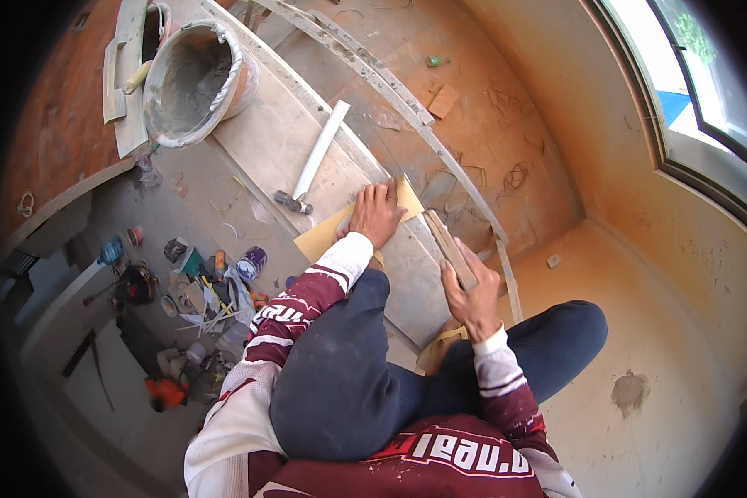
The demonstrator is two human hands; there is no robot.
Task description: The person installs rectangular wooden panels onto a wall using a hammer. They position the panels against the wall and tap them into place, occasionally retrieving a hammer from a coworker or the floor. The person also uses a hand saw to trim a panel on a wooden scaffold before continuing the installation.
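The left hand point(375, 217) lies spread flat over a yellow sheet point(318, 237) set across the plank point(415, 290), the right hand point(472, 292) grips a narrow wooden block point(451, 249) near the sheet's right corner, and a white-handled claw hammer point(322, 149) rests between sheet and mortar-smeared bucket point(243, 87).

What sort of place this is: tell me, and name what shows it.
Most likely a building site or a room being renovated: a bucket smeared with a grey mix, a hammer lying on the planks, and a jumble of tubs and scraps below.
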